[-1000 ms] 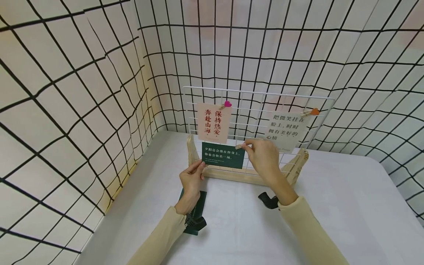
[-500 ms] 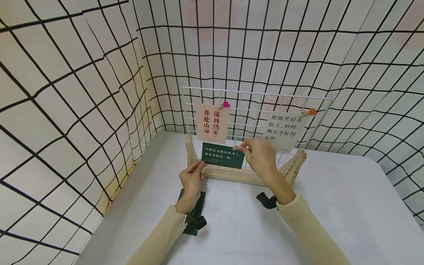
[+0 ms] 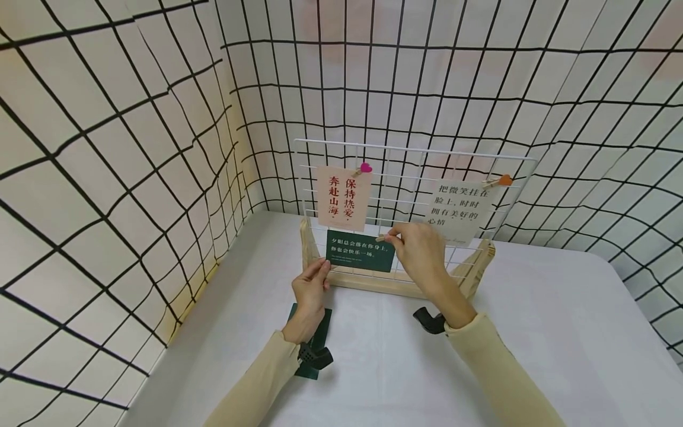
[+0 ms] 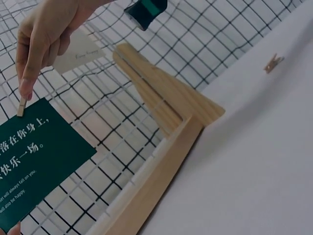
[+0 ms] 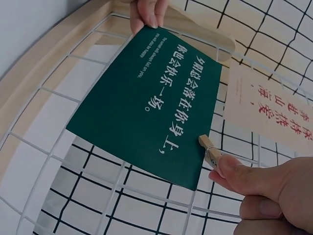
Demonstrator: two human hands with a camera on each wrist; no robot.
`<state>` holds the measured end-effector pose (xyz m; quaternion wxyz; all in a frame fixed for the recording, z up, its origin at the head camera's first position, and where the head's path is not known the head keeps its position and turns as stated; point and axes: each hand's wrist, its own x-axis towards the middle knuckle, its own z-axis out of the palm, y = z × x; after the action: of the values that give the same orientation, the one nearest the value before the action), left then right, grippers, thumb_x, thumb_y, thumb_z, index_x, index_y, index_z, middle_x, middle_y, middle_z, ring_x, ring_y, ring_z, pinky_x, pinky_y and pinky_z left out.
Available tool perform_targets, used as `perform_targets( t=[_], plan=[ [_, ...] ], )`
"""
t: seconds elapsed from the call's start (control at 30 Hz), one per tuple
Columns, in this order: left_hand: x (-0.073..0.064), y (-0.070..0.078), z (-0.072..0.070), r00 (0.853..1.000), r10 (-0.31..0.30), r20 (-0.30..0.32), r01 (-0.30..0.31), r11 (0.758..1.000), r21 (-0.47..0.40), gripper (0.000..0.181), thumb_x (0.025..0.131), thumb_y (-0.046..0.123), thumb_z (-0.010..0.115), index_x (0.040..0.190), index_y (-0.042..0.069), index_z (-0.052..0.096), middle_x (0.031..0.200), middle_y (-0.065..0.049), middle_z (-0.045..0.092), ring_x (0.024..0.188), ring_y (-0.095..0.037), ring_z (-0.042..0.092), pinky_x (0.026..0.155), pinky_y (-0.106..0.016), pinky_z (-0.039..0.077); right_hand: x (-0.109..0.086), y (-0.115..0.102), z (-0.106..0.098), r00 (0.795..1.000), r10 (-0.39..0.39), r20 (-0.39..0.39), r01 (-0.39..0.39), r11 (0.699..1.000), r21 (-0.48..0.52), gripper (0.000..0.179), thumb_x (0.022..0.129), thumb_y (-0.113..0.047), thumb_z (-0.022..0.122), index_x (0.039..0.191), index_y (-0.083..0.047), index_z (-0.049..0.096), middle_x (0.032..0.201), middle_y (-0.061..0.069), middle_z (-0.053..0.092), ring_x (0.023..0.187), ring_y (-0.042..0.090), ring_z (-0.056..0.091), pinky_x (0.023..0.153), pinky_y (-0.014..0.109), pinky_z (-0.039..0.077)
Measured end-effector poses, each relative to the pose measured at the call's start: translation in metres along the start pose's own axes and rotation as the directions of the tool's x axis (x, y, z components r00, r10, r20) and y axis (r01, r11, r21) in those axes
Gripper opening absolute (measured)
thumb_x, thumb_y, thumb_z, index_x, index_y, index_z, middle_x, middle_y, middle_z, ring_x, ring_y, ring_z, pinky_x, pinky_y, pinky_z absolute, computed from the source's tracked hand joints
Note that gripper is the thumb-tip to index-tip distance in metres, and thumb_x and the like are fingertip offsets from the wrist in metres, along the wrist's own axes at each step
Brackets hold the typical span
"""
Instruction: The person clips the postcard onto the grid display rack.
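Observation:
A dark green card (image 3: 360, 251) with white writing lies against the lower part of a white wire grid rack (image 3: 416, 148). My left hand (image 3: 309, 290) pinches its lower left corner between thumb and fingers. At the card's upper right edge, my right hand (image 3: 424, 252) pinches a small wooden clothespin (image 5: 210, 151) by its handle end. In the right wrist view the clothespin's tip overlaps the card's top edge. A pink card (image 3: 343, 198) hangs just above, under a clip with a magenta heart (image 3: 366, 168).
A pale card (image 3: 460, 210) hangs at right under a clip with an orange heart (image 3: 505, 179). The rack stands in a wooden base (image 3: 384, 286). More green cards (image 3: 320, 332) lie beneath my left wrist. Another clothespin (image 4: 272, 63) lies on the white table (image 3: 560, 332).
My right hand has shifted slightly left with the clothespin along the green card's top edge. The left hand keeps its hold on the corner.

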<state>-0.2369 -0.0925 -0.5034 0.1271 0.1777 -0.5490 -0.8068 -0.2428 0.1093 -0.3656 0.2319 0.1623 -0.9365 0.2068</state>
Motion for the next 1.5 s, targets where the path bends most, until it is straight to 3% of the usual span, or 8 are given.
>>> perform_targets(
  t=[0.17,0.57,0.87,1.1,1.37,1.5],
  plan=[
    [0.0015,-0.0027,-0.0004,1.000,-0.023,0.017,0.023,0.999,-0.023,0.022,0.096,0.010,0.073,0.113,-0.003,0.076,0.089,-0.004,0.078,0.053,-0.001,0.047,0.052,-0.015,0.040,0.0009,-0.0006,-0.0025,1.000,0.011,0.021,-0.010,1.000,-0.012,0.015,0.091,-0.020,0.079,0.091,-0.005,0.082,0.053,0.001,0.046,0.052,0.015,0.035,0.047,0.025,0.021],
    [0.0013,-0.0004,0.0022,1.000,-0.014,-0.002,0.014,0.999,-0.042,0.022,0.096,0.007,0.072,0.116,-0.002,0.076,0.092,-0.008,0.080,0.051,0.000,0.047,0.051,-0.015,0.039,0.0036,-0.0034,-0.0050,0.998,0.039,0.048,-0.037,0.998,-0.045,0.016,0.092,-0.021,0.078,0.093,-0.006,0.082,0.053,0.000,0.043,0.053,0.015,0.034,0.048,0.025,0.022],
    [0.0026,0.0002,0.0014,1.000,-0.010,-0.014,0.010,1.000,-0.020,0.024,0.096,0.010,0.073,0.118,0.000,0.076,0.098,-0.012,0.081,0.052,-0.001,0.047,0.051,-0.016,0.040,0.0035,-0.0043,-0.0016,0.998,0.033,0.047,-0.031,0.999,-0.042,0.014,0.092,-0.020,0.079,0.092,-0.006,0.082,0.054,0.002,0.049,0.053,0.015,0.037,0.047,0.025,0.023],
    [0.0044,0.0001,0.0030,1.000,0.013,-0.001,-0.013,1.000,-0.006,0.025,0.096,0.011,0.073,0.120,0.003,0.076,0.101,-0.017,0.080,0.048,-0.002,0.048,0.050,-0.017,0.041,0.0029,-0.0041,-0.0025,0.999,0.025,0.038,-0.023,0.998,-0.065,0.014,0.091,-0.019,0.080,0.092,-0.006,0.081,0.053,0.001,0.046,0.052,0.015,0.035,0.046,0.024,0.021],
    [0.0004,0.0023,0.0014,0.999,0.030,0.038,-0.031,0.999,0.030,0.027,0.097,0.009,0.072,0.123,0.002,0.074,0.106,-0.023,0.077,0.048,-0.003,0.050,0.049,-0.017,0.041,0.0024,-0.0047,-0.0014,0.999,0.031,0.045,-0.026,0.995,-0.094,0.019,0.092,-0.021,0.080,0.099,-0.004,0.081,0.051,-0.002,0.036,0.049,0.013,0.031,0.044,0.024,0.019],
    [-0.0018,0.0039,-0.0005,0.999,0.025,0.042,-0.027,0.998,0.053,0.028,0.097,0.011,0.073,0.124,0.004,0.074,0.107,-0.021,0.078,0.047,-0.003,0.050,0.049,-0.018,0.041,0.0028,-0.0049,-0.0013,0.997,0.046,0.054,-0.041,0.995,-0.091,0.023,0.093,-0.022,0.078,0.104,-0.002,0.080,0.051,-0.001,0.039,0.048,0.013,0.031,0.044,0.024,0.020]
  ],
)
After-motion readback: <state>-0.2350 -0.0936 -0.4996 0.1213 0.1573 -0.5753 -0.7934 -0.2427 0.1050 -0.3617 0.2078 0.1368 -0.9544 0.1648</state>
